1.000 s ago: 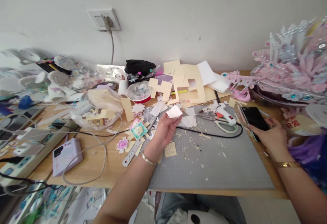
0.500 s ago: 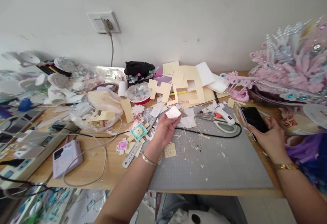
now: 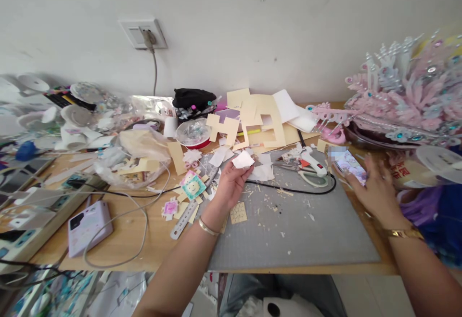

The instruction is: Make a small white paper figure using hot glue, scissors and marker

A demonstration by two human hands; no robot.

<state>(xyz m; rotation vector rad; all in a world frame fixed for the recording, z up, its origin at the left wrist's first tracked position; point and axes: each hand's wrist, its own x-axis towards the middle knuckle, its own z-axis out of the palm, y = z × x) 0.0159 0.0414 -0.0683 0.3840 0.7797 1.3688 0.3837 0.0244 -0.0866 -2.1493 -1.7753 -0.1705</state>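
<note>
Between the thumb and fingers of my left hand [image 3: 233,184] is a small white piece of paper [image 3: 243,159], held over the left part of the grey cutting mat [image 3: 288,240]. My right hand [image 3: 377,189] is at a phone [image 3: 349,164] with a lit screen at the mat's right side. Its fingers are spread, and the thumb reaches the phone's near edge. A white glue gun [image 3: 314,162] and pale-handled scissors [image 3: 313,178] lie between the hands. Near my left wrist are a patterned cream square [image 3: 238,212], a steel ruler [image 3: 184,219] and a painted teal-edged square [image 3: 193,185].
Cream card sheets with cut-outs [image 3: 279,136] lean at the back. Pink crowns [image 3: 407,105] crowd the right. A black cable [image 3: 288,189] crosses the mat among paper scraps. On the left are a plastic bag [image 3: 133,158], a lilac device [image 3: 89,228] and a power strip [image 3: 32,230].
The phone's dark screen has lit up. My right hand has loosened from around the phone, its fingers now spread beside it. My left hand keeps the paper in nearly the same place.
</note>
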